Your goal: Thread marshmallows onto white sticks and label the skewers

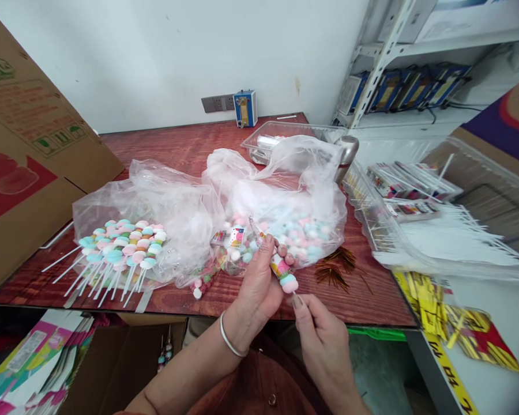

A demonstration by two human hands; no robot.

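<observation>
My left hand (257, 285), with a bangle at the wrist, is closed round a marshmallow lollipop (289, 284) whose upper part sits in a clear wrapper with a colourful print. My right hand (326, 340) pinches the lollipop's white stick just below the pink marshmallow. Beyond my hands lies a clear bag of pastel marshmallows (311, 236). Small printed packets (236, 237) rest at its front. To the left, a pile of marshmallow lollipops (123, 245) lies on plastic, sticks towards me. Gold twist ties (335, 270) are on the table right of my hands.
On the right stands a clear tub of white sticks (445, 236). A clear tray (281, 129) and a metal flask (347, 155) are behind the bags. A big cardboard box (38, 132) borders the left. Below the table edge is an open carton (121, 357).
</observation>
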